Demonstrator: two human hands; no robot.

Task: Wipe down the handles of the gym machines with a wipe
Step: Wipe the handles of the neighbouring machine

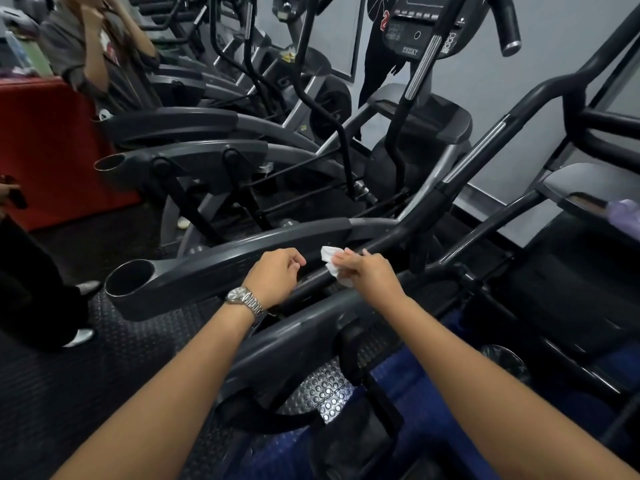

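A long black handle bar (pixel 429 209) of the nearest gym machine runs from the lower middle up to the right. My right hand (pixel 367 271) is shut on a crumpled white wipe (pixel 330 259) and presses it against the lower end of that bar. My left hand (pixel 277 275), with a silver watch on the wrist, hovers just left of the wipe with its fingers curled loosely and nothing in it. It hangs over the machine's grey side rail (pixel 214 268).
A row of similar machines (pixel 207 157) stretches to the back left. A person in a grey shirt (pixel 100 60) stands by a red-covered table (pixel 45 143). Another person's dark trousers and shoes (pixel 41 289) are at the left. A grey wall (pixel 568 36) lies at right.
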